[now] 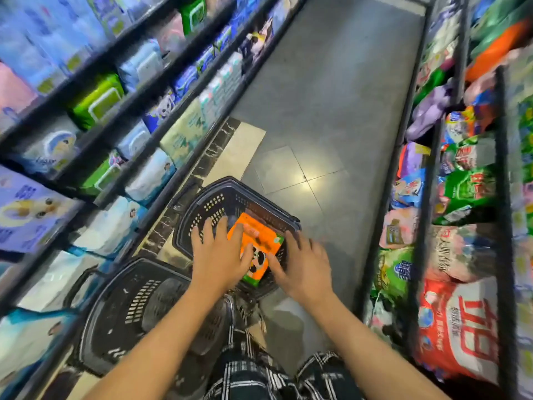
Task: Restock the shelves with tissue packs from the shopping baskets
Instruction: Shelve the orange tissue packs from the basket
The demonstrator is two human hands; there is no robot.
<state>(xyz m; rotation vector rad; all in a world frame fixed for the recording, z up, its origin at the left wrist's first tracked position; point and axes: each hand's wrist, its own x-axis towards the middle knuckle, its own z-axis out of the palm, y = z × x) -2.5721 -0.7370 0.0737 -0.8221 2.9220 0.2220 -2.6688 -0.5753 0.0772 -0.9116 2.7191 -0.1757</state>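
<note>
The orange tissue pack [255, 243] lies inside the farther shopping basket [202, 209], which stands on the aisle floor [326, 111] directly ahead of the person; the pack carries a panda print and a green lower edge, and it appears tilted against the basket's near wall. No other pack is clearly visible in this basket (a dark shape beneath the left fingers cannot be identified). A second basket [121, 307] stands nearer and to the left, touching or just beside the first, and its visible interior shows only bare mesh, so it is judged to be emptied. The shelves [121, 90] on the left already hold many tissue and wipe packs in several rows. On this evidence the task appears to be near its end: this pack remains to be lifted and shelved, and possibly little else. Both forearms extend forward and down into the basket. The left hand [219, 252] lies with fingers spread, palm down, over the pack's left edge and the basket interior. The right hand [302, 264] is likewise spread, its thumb touching the pack's lower right side. Neither hand has curled round the pack yet; motion blur prevents finer judgement of contact.
</note>
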